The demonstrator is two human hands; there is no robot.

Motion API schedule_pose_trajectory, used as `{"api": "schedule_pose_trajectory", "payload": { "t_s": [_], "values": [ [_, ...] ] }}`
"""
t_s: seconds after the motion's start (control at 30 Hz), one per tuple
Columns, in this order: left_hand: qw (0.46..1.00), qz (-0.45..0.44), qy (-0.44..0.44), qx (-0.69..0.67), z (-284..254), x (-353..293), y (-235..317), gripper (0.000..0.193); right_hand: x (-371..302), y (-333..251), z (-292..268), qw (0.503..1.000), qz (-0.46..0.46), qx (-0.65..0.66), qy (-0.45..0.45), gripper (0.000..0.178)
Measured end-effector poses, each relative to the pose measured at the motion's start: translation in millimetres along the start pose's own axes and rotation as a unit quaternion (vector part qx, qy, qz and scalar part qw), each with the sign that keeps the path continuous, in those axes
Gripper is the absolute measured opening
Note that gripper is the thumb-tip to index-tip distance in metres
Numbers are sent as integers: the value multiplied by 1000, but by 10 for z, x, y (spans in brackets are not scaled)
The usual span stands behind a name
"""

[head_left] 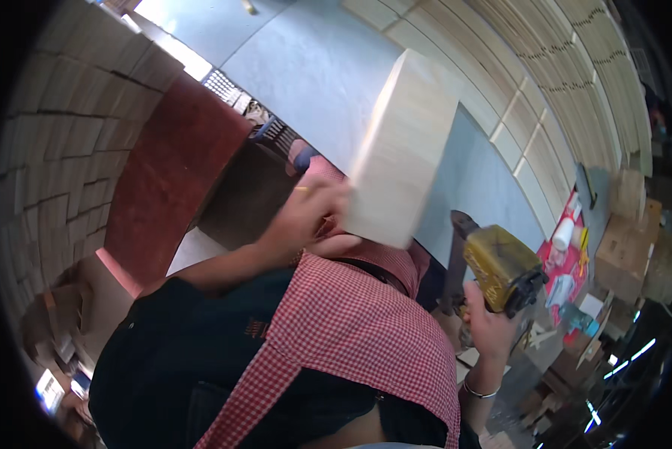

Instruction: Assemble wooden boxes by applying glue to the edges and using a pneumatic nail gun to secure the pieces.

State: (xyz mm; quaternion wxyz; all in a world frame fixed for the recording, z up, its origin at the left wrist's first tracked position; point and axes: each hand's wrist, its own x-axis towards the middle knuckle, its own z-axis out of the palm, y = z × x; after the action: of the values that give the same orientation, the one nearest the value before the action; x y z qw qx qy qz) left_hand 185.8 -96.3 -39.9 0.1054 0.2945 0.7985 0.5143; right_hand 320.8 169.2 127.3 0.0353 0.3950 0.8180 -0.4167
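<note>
A long, pale wooden box (407, 157) lies at a slant over the edge of the grey tabletop, its near end close to my red-and-white checked apron (366, 322). My left hand (317, 217) is at its near left corner, fingers curled and slightly blurred against the wood. My right hand (489, 325) is closed round the handle of a yellow nail gun (501, 266) with a dark nose and magazine. The gun is to the right of the box, apart from it. What lies inside the box, if anything, does not show.
Stacked pale boards (501, 45) line the far right of the grey tabletop (298, 67). A pink cloth (557, 258) with bottles lies at the right, near cardboard boxes (628, 247). Wooden blocks (74, 150) are piled at the left, beside a reddish-brown panel (171, 165).
</note>
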Motion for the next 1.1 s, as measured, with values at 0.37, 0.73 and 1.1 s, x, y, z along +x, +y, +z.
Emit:
{"api": "schedule_pose_trajectory", "payload": {
  "t_s": [0.37,0.73,1.1],
  "values": [
    [978,-28,198,-51,255,1759,-50,42,-155,665,-405,986,-70,-119,97,44],
    [980,-7,79,-180,54,2107,-292,30,-291,260,-295,997,-43,-56,-17,42],
    [988,-54,135,-42,148,2109,-141,21,-396,282,-86,997,36,-66,30,54]
  ]
}}
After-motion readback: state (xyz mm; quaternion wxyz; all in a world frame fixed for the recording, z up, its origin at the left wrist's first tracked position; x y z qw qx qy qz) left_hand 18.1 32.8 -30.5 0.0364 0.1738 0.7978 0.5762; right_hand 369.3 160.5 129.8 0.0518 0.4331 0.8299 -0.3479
